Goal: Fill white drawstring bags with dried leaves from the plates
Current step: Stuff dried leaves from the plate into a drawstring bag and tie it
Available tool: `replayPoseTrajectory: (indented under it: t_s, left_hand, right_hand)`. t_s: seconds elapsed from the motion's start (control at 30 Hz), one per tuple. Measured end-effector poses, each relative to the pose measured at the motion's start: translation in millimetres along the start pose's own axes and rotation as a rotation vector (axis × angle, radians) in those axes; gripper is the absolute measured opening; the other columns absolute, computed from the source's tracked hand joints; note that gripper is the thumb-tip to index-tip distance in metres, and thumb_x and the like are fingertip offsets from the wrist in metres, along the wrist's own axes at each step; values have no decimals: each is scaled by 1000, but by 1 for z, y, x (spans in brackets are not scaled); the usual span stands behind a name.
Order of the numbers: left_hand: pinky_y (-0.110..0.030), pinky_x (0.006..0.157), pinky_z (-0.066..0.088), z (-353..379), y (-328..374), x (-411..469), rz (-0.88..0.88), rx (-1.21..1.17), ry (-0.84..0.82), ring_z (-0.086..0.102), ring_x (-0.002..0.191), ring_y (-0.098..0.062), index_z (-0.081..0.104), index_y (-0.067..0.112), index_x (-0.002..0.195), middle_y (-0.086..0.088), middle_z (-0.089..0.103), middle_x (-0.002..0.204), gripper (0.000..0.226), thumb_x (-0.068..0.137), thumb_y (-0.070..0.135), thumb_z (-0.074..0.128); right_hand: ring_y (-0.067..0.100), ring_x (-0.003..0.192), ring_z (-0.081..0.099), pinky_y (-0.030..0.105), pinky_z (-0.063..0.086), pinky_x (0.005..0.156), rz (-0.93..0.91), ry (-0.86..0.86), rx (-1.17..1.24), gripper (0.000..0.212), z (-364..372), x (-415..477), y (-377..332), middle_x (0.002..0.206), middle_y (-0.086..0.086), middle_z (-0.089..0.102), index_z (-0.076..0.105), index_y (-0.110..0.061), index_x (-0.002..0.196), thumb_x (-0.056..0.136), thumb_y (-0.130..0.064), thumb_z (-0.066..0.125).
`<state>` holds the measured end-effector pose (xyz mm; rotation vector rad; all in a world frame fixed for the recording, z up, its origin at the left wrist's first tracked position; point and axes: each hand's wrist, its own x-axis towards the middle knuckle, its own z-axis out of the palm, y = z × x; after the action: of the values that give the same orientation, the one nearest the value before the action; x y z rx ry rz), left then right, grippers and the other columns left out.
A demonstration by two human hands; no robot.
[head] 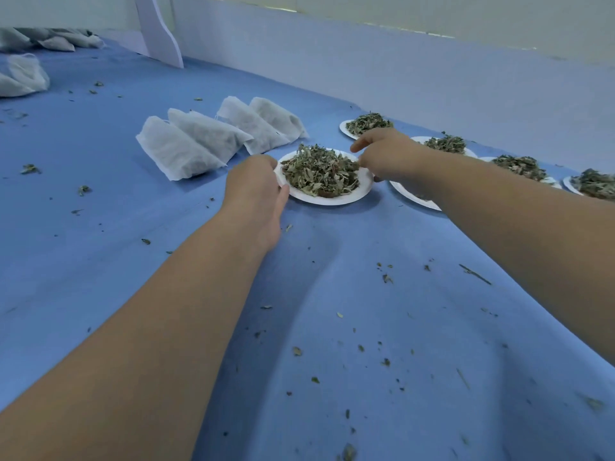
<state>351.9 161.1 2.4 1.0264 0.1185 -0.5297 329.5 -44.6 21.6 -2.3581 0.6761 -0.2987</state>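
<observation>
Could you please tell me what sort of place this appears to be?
Probably a hand-packing workbench for herbs: a blue cloth-covered table, white paper plates heaped with dried green leaves, and filled white fabric bags.

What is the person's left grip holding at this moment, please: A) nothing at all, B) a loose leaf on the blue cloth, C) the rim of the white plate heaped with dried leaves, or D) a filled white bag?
C: the left grip curls round the left rim of the white plate of dried leaves, clear of the filled bags beyond it.
</observation>
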Motion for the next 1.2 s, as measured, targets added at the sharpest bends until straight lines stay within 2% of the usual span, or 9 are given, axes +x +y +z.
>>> replayPoseTrajectory:
  t_s: [0.07, 0.1, 0.17, 0.3, 0.4, 0.63, 0.9, 1.1, 1.2]
  left_hand:
    - [-29, 100, 48, 1, 1, -4, -5, -64, -43, 57, 95, -20, 58, 7, 106, -11, 59, 107, 16, 100, 6, 44]
    - [-29, 98, 50, 2, 0, -9, 3, -51, -40, 59, 114, -21, 57, 3, 120, -14, 59, 125, 24, 99, 7, 45]
    - [-28, 89, 52, 5, -3, -19, 16, -1, -47, 59, 121, -22, 54, 1, 129, -16, 55, 140, 31, 99, 8, 47]
    - [-29, 92, 52, 19, -16, -46, -36, 71, -107, 60, 116, -22, 53, 0, 132, -16, 57, 138, 34, 100, 8, 47]
    - [-32, 96, 53, 39, -32, -76, -68, 127, -181, 62, 116, -23, 54, -2, 129, -17, 60, 131, 32, 99, 9, 48]
    - [-34, 98, 54, 109, -95, -162, -174, 280, -381, 62, 114, -23, 58, -1, 125, -16, 63, 127, 27, 100, 8, 51]
    - [-31, 90, 58, 173, -183, -244, -275, 519, -582, 69, 104, -17, 61, 4, 122, -10, 70, 116, 27, 97, 12, 56]
    - [-23, 76, 60, 175, -217, -269, -261, 730, -657, 71, 101, -11, 64, 9, 119, -5, 73, 115, 25, 95, 16, 61]
    - [-24, 81, 58, 177, -219, -276, -186, 814, -630, 69, 104, -13, 66, 9, 112, -6, 72, 115, 19, 94, 15, 62]
  right_hand:
    - [16, 75, 57, 16, 46, 48, 1, 20, 7, 30, -13, -16, 4, 94, -6, 55, 63, -25, 109, 97, -4, 45]
    - [16, 75, 57, 15, 45, 49, 4, 17, 17, 31, -20, -25, 8, 96, -6, 56, 63, -25, 110, 97, -4, 46]
    - [16, 77, 56, 24, 47, 63, 11, 4, 37, 31, -34, -46, 17, 99, -5, 57, 64, -25, 113, 96, -5, 47]
    - [13, 95, 58, 21, 49, 69, 35, 36, 23, 36, -63, -89, 40, 118, -5, 52, 62, -26, 124, 95, -8, 51]
    - [7, 88, 58, 25, 50, 62, 81, 93, 9, 34, -96, -134, 63, 123, -9, 45, 63, -33, 119, 95, -12, 54]
    - [16, 100, 59, 36, 52, 83, 217, 256, -27, 31, -187, -263, 131, 139, -4, 53, 64, -37, 119, 95, -19, 59]
    - [1, 35, 47, 24, 39, 48, 422, 378, -100, 29, -249, -407, 211, 93, -1, 69, 61, -41, 120, 97, -24, 56]
    - [12, 65, 69, 28, 50, 54, 436, 355, -39, 23, -247, -463, 246, 84, -16, 72, 63, -45, 111, 99, -26, 56]
    - [7, 43, 54, 24, 45, 40, 420, 303, -7, 24, -240, -467, 255, 62, -20, 66, 60, -37, 118, 101, -21, 52]
